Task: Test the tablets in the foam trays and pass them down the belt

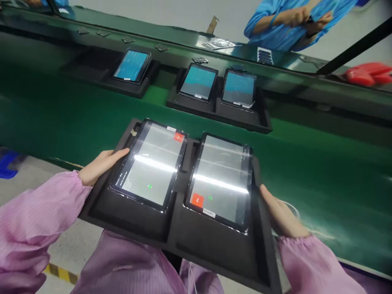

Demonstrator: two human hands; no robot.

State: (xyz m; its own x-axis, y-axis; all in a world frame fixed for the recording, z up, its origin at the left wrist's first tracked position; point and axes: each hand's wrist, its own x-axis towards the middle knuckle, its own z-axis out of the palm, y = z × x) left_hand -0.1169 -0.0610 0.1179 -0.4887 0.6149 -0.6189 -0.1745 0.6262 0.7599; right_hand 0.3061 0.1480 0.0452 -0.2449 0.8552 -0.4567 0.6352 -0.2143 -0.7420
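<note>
A black foam tray [180, 241] rests half on the green conveyor belt and half over my lap. It carries two tablets: the left tablet [150, 165] and the right tablet [220, 179], both with glossy film and a red sticker. My left hand [99, 165] grips the tray's left edge, thumb lying beside the left tablet. My right hand [280, 214] holds the tray's right edge, fingers wrapped under it.
On the green belt [306, 163] farther off sit a single tray with a lit tablet [132, 65] and a double tray with two lit tablets [219, 87]. A person in blue [288, 22] works across the belt. A red object [367, 73] lies at the far right.
</note>
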